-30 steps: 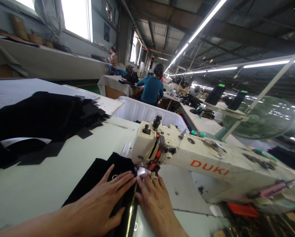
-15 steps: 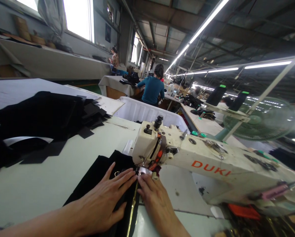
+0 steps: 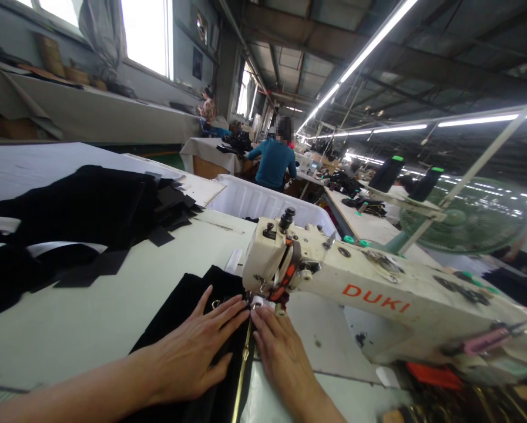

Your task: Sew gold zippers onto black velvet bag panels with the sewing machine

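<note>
Black fabric (image 3: 175,311) lies under the needle end of a cream sewing machine (image 3: 320,264). A shiny gold zipper (image 3: 238,388) runs along the fabric toward the presser foot (image 3: 257,301), and a small gold ring (image 3: 215,304) shows on the cloth. My left hand (image 3: 201,343) rests flat on the fabric left of the zipper, fingers stretched and thumb apart. Across the zipper, my right hand (image 3: 283,352) lies low with its fingers extended side by side, tips against the work close to the presser foot. The needle point is hidden.
Black cut pieces (image 3: 100,205) are heaped on the table's left. A white plastic bin (image 3: 263,200) stands behind the machine. Thread cones (image 3: 386,173) and a green fan (image 3: 461,223) are at right. A person in a blue top (image 3: 274,161) sits beyond the bin.
The view has shifted slightly, so most of the scene sits a little further right. A thicker gold piece on the zipper is now visible between my hands. Both hands keep nearly the same pose.
</note>
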A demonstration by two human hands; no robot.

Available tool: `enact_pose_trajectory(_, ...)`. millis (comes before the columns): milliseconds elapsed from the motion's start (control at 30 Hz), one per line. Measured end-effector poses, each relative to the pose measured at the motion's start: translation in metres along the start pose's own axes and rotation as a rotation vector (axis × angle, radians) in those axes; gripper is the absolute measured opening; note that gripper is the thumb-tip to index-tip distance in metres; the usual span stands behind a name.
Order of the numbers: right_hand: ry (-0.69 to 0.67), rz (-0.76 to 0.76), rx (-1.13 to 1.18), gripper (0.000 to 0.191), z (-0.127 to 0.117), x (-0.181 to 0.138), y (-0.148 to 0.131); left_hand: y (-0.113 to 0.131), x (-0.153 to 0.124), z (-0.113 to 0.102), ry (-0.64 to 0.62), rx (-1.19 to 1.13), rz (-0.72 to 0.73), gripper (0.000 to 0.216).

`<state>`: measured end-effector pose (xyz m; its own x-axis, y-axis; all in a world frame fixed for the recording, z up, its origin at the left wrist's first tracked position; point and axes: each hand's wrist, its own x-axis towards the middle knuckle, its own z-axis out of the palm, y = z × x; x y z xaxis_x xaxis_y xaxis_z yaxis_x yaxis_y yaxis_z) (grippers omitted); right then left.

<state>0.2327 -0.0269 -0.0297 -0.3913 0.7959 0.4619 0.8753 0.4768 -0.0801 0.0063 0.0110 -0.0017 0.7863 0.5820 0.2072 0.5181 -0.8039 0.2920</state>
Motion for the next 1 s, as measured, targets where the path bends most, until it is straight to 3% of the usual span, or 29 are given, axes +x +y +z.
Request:
enact_pose_trajectory(100,-0.042,-0.004,0.026,0.045,-0.007,0.006,-0.001,0.0,0.0,-0.004,-0.027,0.01,-0.015,0.07)
enact_pose_trajectory(200,-0.057,0.025,0.06,0.048,-0.022,0.001,-0.011,0.018,-0.016,-0.012,-0.055,0.007,-0.03,0.059)
enact_pose_trajectory(233,-0.051,0.047,0.07,0.051,-0.029,-0.005,-0.017,0.028,-0.025,-0.014,-0.077,-0.004,-0.018,0.064)
enact_pose_trajectory(333,-0.056,0.095,0.182,0.06,-0.052,-0.041,-0.047,0.059,-0.062,-0.008,-0.129,-0.029,0.029,0.105)
enact_pose_trajectory(367,-0.07,0.091,0.232,0.063,-0.058,-0.055,-0.058,0.066,-0.074,-0.002,-0.108,-0.014,0.034,0.108)
enact_pose_trajectory(500,-0.15,-0.013,0.267,0.08,-0.064,-0.1,-0.097,0.07,-0.1,0.012,0.023,-0.039,0.013,0.066)
enact_pose_trajectory(567,-0.154,-0.025,0.216,0.081,-0.058,-0.105,-0.11,0.063,-0.098,0.001,0.054,-0.22,-0.12,0.048)
enact_pose_trajectory(633,-0.101,0.025,0.252,0.067,-0.052,-0.1,-0.116,0.057,-0.09,-0.021,0.073,-0.466,-0.333,0.039)
enact_pose_trajectory(700,0.006,0.13,0.412,0.043,-0.053,-0.09,-0.113,0.056,-0.079,-0.047,0.051,-0.675,-0.497,0.048)
enact_pose_trajectory(767,0.114,0.256,0.572,0.025,-0.064,-0.079,-0.096,0.059,-0.069,-0.068,0.031,-0.742,-0.562,0.055)
enact_pose_trajectory(933,0.227,0.444,0.626,0.043,-0.108,-0.049,-0.024,0.069,-0.057,-0.086,0.077,-0.648,-0.559,0.055)
enact_pose_trajectory(1000,0.221,0.429,0.632,0.043,-0.119,-0.041,-0.014,0.072,-0.055,-0.087,0.079,-0.632,-0.559,0.055)
